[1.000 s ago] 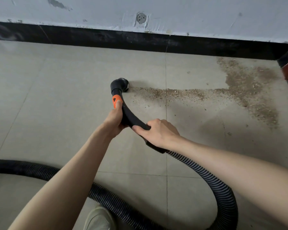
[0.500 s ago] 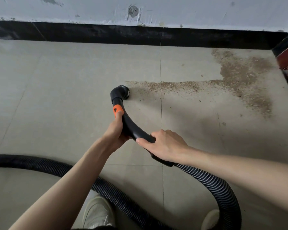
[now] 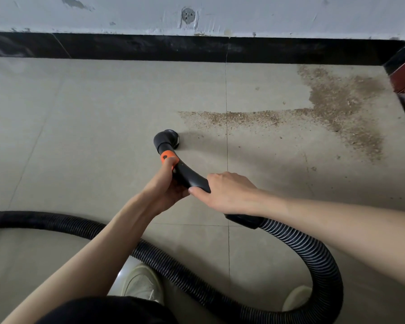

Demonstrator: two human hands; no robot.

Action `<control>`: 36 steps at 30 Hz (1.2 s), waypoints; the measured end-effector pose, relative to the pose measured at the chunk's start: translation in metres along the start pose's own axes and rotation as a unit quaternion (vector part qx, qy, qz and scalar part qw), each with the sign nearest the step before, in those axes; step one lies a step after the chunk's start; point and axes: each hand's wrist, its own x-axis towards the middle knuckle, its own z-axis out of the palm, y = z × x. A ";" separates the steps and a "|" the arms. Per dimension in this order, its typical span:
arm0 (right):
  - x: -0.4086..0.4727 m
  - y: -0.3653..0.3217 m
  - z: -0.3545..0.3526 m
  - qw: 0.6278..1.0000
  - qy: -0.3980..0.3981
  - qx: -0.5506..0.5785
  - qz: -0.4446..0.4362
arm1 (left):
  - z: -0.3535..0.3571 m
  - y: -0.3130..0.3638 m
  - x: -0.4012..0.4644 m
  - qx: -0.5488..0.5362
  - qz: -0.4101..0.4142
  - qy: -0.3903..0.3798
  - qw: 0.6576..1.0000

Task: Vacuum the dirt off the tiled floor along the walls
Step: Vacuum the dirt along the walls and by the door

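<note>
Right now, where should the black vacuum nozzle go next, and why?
Probably forward and to the right. The black vacuum nozzle sits on bare tile, held by the left hand and the right hand. The thin brown strip of sawdust-like dirt begins just beyond it and leads to the bigger brown dirt patch near the corner.

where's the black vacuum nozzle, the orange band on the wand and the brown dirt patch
black vacuum nozzle [image 3: 167, 141], head view, its curved elbow
orange band [image 3: 167, 157], head view, its top face
brown dirt patch [image 3: 337, 101], head view, dense middle
</note>
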 end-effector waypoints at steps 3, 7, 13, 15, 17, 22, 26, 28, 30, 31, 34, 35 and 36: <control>-0.002 0.009 0.000 1.000 -0.002 0.003 -0.005 | 0.000 0.003 0.006 -0.034 0.023 0.019 0.999; -0.006 0.011 0.004 0.999 -0.030 0.022 -0.006 | -0.003 -0.001 0.009 -0.050 0.026 0.029 0.998; -0.015 0.004 0.007 0.992 -0.113 0.052 -0.023 | -0.004 -0.019 -0.003 -0.092 -0.003 0.033 0.995; -0.019 0.007 0.005 0.991 -0.120 0.047 -0.029 | 0.000 -0.021 -0.006 -0.099 -0.006 0.045 0.994; -0.023 0.012 0.005 0.992 -0.117 0.041 -0.028 | 0.006 -0.024 -0.007 -0.103 -0.008 0.054 0.993; -0.028 0.022 0.008 0.992 -0.113 0.045 -0.029 | 0.015 -0.030 -0.005 -0.110 -0.010 0.066 0.992; -0.034 0.030 0.004 0.992 -0.110 0.045 -0.027 | 0.023 -0.034 -0.004 -0.093 -0.023 0.060 0.994; -0.040 0.035 0.003 0.992 -0.115 0.044 -0.024 | 0.029 -0.038 -0.004 -0.093 -0.038 0.062 0.993; -0.045 0.040 0.001 0.993 -0.115 0.038 -0.014 | 0.036 -0.041 -0.004 -0.099 -0.048 0.057 0.992; -0.046 0.042 -0.001 0.993 -0.111 0.035 -0.009 | 0.038 -0.040 -0.003 -0.100 -0.052 0.054 0.992; -0.041 0.044 -0.004 0.995 -0.095 0.041 -0.001 | 0.042 -0.033 0.003 -0.090 -0.051 0.044 0.994; -0.037 0.044 -0.004 0.995 -0.088 0.046 0.002 | 0.044 -0.030 0.006 -0.088 -0.048 0.043 0.994; -0.031 0.044 -0.004 0.996 -0.078 0.047 0.007 | 0.044 -0.025 0.010 -0.086 -0.045 0.044 0.994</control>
